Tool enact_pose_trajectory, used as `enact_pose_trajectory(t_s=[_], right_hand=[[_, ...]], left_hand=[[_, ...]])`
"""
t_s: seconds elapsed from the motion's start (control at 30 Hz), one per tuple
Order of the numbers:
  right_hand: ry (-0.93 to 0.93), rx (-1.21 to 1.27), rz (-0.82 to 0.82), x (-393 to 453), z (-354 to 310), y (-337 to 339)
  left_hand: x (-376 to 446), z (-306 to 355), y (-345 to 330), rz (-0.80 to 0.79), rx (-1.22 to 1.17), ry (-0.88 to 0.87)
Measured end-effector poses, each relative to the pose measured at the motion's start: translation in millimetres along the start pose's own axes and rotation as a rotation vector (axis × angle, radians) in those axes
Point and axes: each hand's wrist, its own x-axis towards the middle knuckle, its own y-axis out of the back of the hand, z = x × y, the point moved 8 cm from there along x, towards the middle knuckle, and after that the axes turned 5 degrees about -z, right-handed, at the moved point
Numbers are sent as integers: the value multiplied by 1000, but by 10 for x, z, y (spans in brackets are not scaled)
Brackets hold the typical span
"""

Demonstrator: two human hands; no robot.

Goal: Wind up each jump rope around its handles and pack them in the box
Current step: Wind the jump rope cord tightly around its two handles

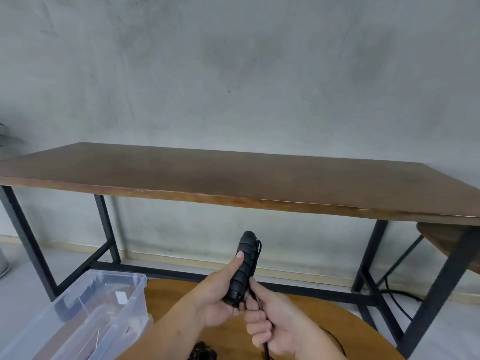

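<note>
My left hand grips the black jump rope handles held upright together, thumb lying along them. Black cord is wound round the handles in several turns. My right hand pinches the loose rope cord just below the handles; the cord runs down out of the frame. A clear plastic box stands at the lower left on the round wooden table. More black rope lies on the table beneath my arms, mostly hidden.
A long dark wooden bench table on black metal legs stands ahead against a grey wall. A wooden stool seat shows at the right. A cable trails on the floor at the right.
</note>
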Motion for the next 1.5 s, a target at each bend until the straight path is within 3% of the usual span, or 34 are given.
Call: enact_pose_trajectory(t_s=[0.1,0.3,0.43,0.6,0.73,0.97,1.17,1.3,1.5], right_hand=[[-46,-4,-59,9,26,-108],[-18,-133,106,82,22,-195],[-36,-193,99,96,115,-304],[27,-710,250,-19,-114,-211],[94,-1197,355,-223,-560,-234],[227,-1475,322,-445,-1175,-431],[262,-1821,200,-360,-1178,-899],[263,-1839,130,-228,-1293,-1030],[207,-1540,-4,1,-1395,-806]], left_hand=[[-25,49,56,-50,-17,12],[-23,104,198,-14,-112,-35],[9,151,341,-34,-113,-41],[8,297,665,77,353,-112],[-48,334,718,49,835,-116],[-262,311,443,-136,1104,-69],[-285,353,268,-56,1571,-19],[-363,416,107,-7,1714,-76],[-522,474,5,-47,1632,-205]])
